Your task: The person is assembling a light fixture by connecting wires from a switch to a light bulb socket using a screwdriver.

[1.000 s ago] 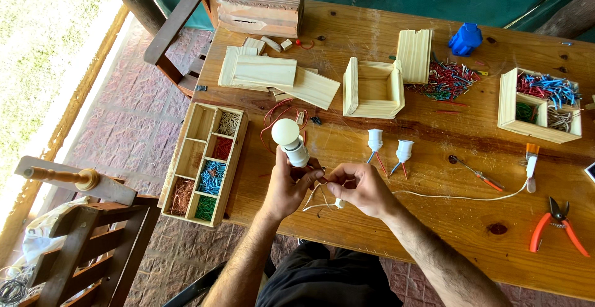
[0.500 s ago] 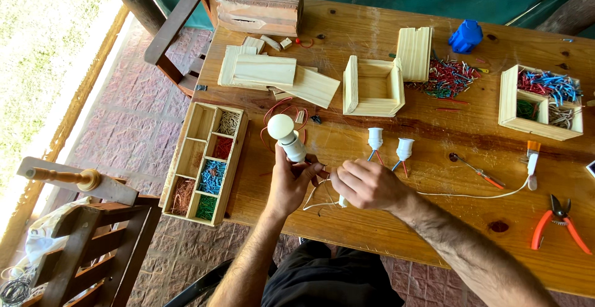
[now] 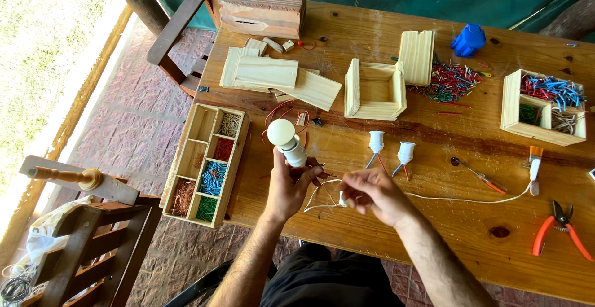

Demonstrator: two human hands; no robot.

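Your left hand (image 3: 286, 186) has its fingers clamped on the white lamp socket (image 3: 294, 153), which carries a round bulb (image 3: 281, 131) and is held just above the desk (image 3: 434, 220). Your right hand (image 3: 370, 193) pinches the thin white cord (image 3: 458, 199). The bulb looks light and fragile, so grip the stiff socket body. The cord is limp.

Bare table (image 3: 434, 220) right of right hand (image 3: 372, 194); two sockets (image 3: 390, 149) and screwdriver (image 3: 476, 174) block ahead, tray (image 3: 207, 161) blocks left.
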